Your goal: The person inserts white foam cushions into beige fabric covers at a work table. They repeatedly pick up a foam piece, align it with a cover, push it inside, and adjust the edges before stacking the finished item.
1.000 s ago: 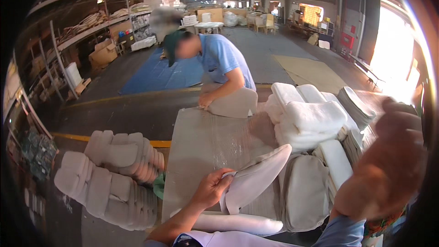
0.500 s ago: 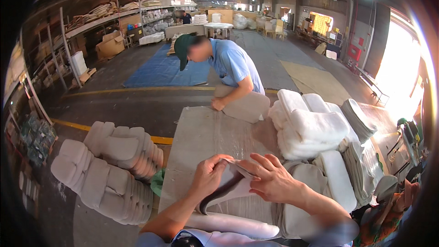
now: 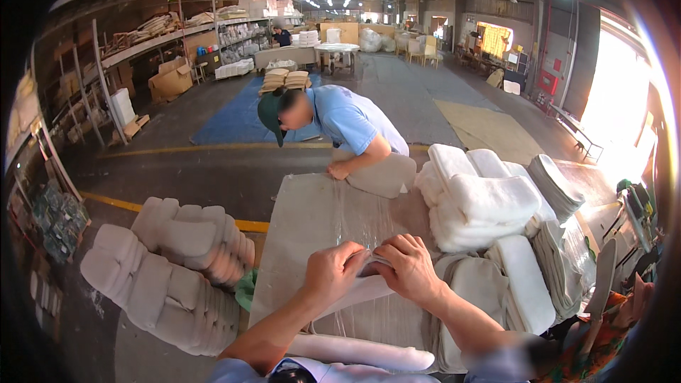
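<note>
My left hand point(image 3: 332, 271) and my right hand point(image 3: 411, 267) are close together over the near part of the table. Fingers bent, both pinch the upper edge of a grey fabric cushion cover point(image 3: 363, 290), which hangs down toward me. Most of its upper edge is hidden by my fingers. Nearer to me lies a long white padded piece point(image 3: 363, 352). Across the table point(image 3: 301, 223), a person point(image 3: 355, 120) in a light blue shirt and dark green cap bends over a grey cushion-shaped piece point(image 3: 386, 174) with a hand on its left edge.
White pads point(image 3: 489, 198) are heaped on the table's right side, beside stacks of grey covers point(image 3: 472, 298). Left of the table stand tall stacks of grey cushions point(image 3: 167, 287). A green bag point(image 3: 245, 288) is by the table's left edge. Shelving point(image 3: 156, 35) lines the left.
My hands have drawn closer together, and the dark opening of the cover has narrowed between them. My right fingers, spread before, now curl onto its edge. The person across has bent lower.
</note>
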{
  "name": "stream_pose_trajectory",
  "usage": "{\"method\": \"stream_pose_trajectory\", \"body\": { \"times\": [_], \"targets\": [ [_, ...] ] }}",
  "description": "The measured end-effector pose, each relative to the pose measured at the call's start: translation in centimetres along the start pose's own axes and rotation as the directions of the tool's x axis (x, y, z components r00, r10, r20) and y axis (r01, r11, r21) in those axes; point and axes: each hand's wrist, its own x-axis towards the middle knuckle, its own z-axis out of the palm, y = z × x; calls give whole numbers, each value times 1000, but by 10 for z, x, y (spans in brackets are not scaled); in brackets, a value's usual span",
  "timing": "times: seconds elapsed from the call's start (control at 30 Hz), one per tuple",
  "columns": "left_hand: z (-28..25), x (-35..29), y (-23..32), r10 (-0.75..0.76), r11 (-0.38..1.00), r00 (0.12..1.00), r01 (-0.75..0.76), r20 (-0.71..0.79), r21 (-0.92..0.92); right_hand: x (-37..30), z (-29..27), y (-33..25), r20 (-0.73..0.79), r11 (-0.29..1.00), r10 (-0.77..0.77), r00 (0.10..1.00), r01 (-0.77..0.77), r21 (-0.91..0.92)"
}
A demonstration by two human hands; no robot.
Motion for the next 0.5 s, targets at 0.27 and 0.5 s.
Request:
{"method": "stream_pose_trajectory", "body": {
  "times": [0.27, 0.5],
  "targets": [
    [0, -20, -24, 37, 999, 992, -37, 118, 3, 3, -22, 4, 8, 963, 137, 991, -135, 233],
    [28, -47, -106, -279, 945, 943, 303, 183, -121, -20, -54, -4, -105, 958, 98, 990, -65, 280]
  ]
}}
